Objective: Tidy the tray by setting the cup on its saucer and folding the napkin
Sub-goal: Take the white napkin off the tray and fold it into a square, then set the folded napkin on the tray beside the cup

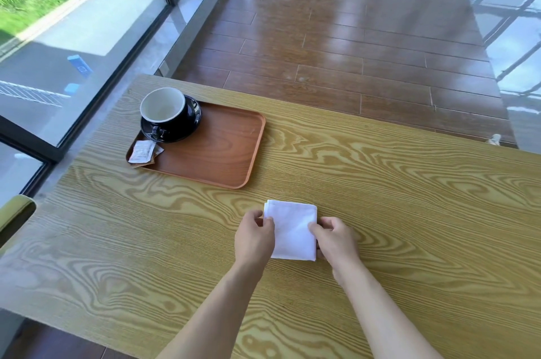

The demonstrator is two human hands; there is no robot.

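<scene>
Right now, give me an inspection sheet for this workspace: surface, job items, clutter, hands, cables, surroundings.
Surface: wooden table, light grain, bare apart from the items below.
Job's things: cup upright on its saucer at the far left corner of the tray; napkin folded to a small square, lying on the table outside the tray.
Clutter: paper packets on the tray's near left corner.
Grippers: left hand pinches the napkin's left edge; right hand holds its right edge.
Cables: nothing seen.
Surroundings: window on the left, wooden floor beyond the table, chair back at the left edge.
</scene>
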